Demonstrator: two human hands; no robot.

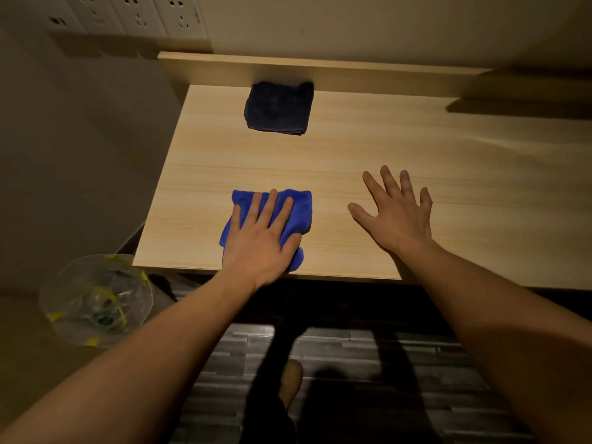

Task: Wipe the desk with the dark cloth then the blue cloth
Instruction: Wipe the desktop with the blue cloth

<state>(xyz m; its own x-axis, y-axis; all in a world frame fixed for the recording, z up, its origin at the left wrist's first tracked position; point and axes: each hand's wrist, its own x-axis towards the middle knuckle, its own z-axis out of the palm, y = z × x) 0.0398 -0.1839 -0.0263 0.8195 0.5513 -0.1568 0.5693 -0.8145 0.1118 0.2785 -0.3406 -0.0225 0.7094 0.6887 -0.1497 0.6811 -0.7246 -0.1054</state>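
A light wooden desk fills the middle of the head view. The blue cloth lies crumpled near the desk's front left edge. My left hand presses flat on it, fingers spread over the fabric and thumb curled around its right side. The dark cloth sits folded in a square at the back of the desk, against the raised back ledge, with no hand touching it. My right hand rests to the right of the blue cloth with fingers spread, palm down on or just above the bare wood, holding nothing.
A bin lined with a clear plastic bag stands on the floor left of the desk's front corner. Wall sockets are at the upper left. A shelf edge overhangs the desk's back right. Dark floor tiles lie below.
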